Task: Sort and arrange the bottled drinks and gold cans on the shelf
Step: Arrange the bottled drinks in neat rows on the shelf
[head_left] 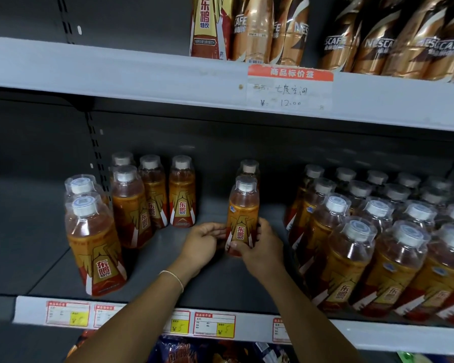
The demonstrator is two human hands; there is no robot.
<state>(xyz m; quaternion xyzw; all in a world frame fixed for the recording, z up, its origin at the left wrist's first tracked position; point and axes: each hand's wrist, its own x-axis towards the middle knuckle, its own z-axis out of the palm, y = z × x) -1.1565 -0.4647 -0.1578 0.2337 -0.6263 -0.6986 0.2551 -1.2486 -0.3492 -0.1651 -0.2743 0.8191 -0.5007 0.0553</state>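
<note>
An orange drink bottle (243, 213) with a gold and red label stands upright in the middle of the grey shelf (194, 279). My right hand (261, 246) grips its lower part, thumb across the front. My left hand (202, 243) touches the bottle's left side with its fingertips. A second bottle (249, 167) stands right behind it. To the left stands a loose group of the same bottles (129, 205); the nearest one (95, 244) is by the front edge. A dense block of bottles (372, 239) fills the right side.
The upper shelf (116, 72) carries gold-brown coffee bottles (378, 38) and one tall bottle with a red and gold label (210, 27). A price tag (290, 87) hangs on its edge. Price labels (214, 324) line the lower rail. Bare shelf lies between the left group and my hands.
</note>
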